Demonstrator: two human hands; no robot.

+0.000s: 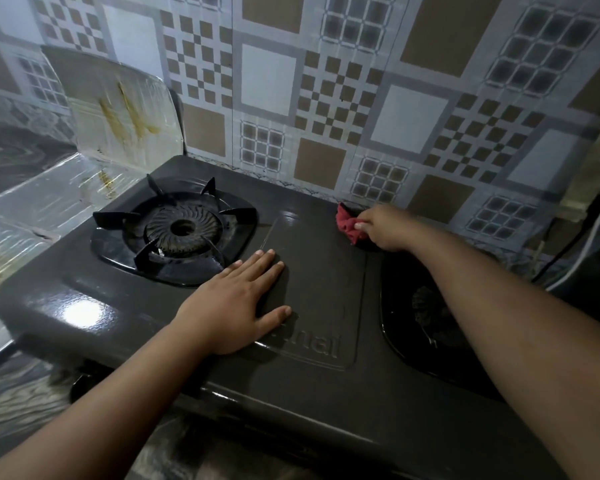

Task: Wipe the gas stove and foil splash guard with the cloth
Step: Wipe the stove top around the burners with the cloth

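A dark two-burner gas stove [319, 278] fills the middle of the view. My left hand [236, 303] lies flat on its centre panel, fingers spread, holding nothing. My right hand [385, 226] is at the stove's back edge, near the wall, gripping a bunched red cloth [349, 225] that presses on the stove top. The left burner [181, 230] with its black pan support is in full view. My right forearm hides most of the right burner [426, 306]. The foil splash guard [118, 109] stands at the stove's left, streaked with brown grease stains.
A wall [326, 98] with a patterned tile covering rises straight behind the stove. Foil sheeting [25, 216] runs along the counter at the left. Cables [575, 244] hang at the right, beside the stove's far corner. A dark marbled counter [21, 403] lies at the front left.
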